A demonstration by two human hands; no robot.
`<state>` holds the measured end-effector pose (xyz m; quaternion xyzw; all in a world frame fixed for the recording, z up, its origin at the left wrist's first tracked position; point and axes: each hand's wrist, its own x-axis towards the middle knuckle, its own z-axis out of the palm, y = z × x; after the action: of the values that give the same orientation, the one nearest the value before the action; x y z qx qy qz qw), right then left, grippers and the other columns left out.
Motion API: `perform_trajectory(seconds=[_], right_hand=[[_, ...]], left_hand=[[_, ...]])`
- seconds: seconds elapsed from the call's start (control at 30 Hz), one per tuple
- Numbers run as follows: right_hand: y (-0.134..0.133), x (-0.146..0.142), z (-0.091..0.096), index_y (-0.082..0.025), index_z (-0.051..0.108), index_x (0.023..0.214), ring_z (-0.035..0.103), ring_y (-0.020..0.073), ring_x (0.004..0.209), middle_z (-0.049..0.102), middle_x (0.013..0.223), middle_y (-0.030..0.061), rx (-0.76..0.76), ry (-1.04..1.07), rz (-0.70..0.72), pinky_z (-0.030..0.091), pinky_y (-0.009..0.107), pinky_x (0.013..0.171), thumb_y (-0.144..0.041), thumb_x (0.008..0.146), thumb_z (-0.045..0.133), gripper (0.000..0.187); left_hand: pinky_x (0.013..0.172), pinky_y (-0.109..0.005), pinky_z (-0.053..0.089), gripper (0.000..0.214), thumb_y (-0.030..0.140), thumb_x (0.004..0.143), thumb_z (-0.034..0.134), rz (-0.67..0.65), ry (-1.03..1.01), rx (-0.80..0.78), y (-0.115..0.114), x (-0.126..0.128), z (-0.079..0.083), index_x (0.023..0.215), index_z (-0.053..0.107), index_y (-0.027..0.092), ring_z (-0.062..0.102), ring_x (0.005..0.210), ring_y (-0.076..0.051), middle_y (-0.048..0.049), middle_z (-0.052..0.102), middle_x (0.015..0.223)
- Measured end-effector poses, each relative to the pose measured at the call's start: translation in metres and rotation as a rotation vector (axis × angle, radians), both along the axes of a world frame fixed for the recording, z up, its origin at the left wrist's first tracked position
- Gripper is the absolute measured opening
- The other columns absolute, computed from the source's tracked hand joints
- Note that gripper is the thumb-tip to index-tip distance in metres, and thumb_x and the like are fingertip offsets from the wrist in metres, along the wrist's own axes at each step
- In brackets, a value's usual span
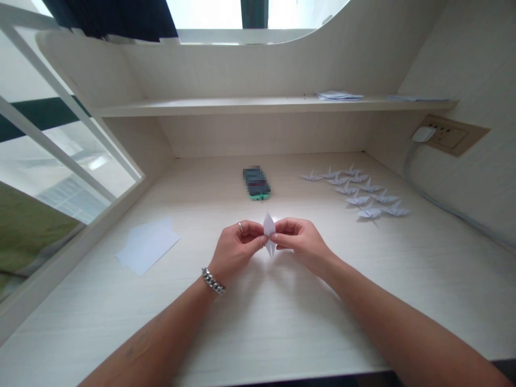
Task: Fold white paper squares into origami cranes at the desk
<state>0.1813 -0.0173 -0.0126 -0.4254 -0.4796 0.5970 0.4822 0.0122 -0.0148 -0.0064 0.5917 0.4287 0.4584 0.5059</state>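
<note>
Between my two hands, above the middle of the desk, stands a folded white paper piece (269,221), narrow and diamond-shaped, its lower end split into two points. My left hand (239,244), with a ring and a chain bracelet, pinches its left side between thumb and fingers. From the right, my right hand (300,239) grips the other edge the same way, thumb on the front near the middle. The fingers behind the paper are partly hidden. Several finished white paper cranes (358,188) sit in rows to the right, apart from my hands.
White paper sheets (147,244) lie at the left. A dark phone-like object with a green edge (257,184), blurred out, rests behind my hands. Above runs a shelf (242,106) with a paper stack (339,95). A grey cable (439,201) hangs from the wall socket (453,135).
</note>
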Motion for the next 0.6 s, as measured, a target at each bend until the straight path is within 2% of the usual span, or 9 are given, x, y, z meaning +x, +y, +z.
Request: perform_trajectory(seconds=[0.2,0.43,0.6], right_hand=[[-0.0007,0.0005,0.0019,-0.016,0.074,0.074,0.061,0.0139,0.066,0.068,0.07,0.0018,-0.007,0.015,0.012,0.048,0.029,0.065,-0.028,0.059,0.08,0.02],[-0.0032,0.001,0.0047,-0.017,0.073,0.067,0.067,0.0171,0.064,0.07,0.065,0.0018,-0.046,0.151,0.046,0.054,0.033,0.067,-0.023,0.057,0.081,0.014],[-0.003,0.002,0.0055,-0.017,0.074,0.068,0.066,0.0172,0.065,0.069,0.064,0.0018,-0.036,0.159,0.06,0.054,0.034,0.068,-0.021,0.056,0.081,0.015]], left_hand=[[0.07,-0.027,0.053,0.016,0.023,0.067,0.079,0.001,0.008,0.004,-0.0008,-0.0004,0.0009,0.078,0.071,0.014,0.067,0.072,-0.017,-0.0059,0.073,0.078],[0.061,-0.026,0.051,0.013,0.019,0.063,0.08,-0.009,-0.102,-0.092,-0.0016,0.0007,0.0044,0.072,0.072,0.014,0.062,0.062,-0.014,-0.0044,0.071,0.069],[0.062,-0.027,0.052,0.01,0.019,0.062,0.08,0.001,-0.127,-0.076,-0.0016,0.0008,0.003,0.068,0.073,0.015,0.063,0.062,-0.016,-0.0048,0.071,0.068]])
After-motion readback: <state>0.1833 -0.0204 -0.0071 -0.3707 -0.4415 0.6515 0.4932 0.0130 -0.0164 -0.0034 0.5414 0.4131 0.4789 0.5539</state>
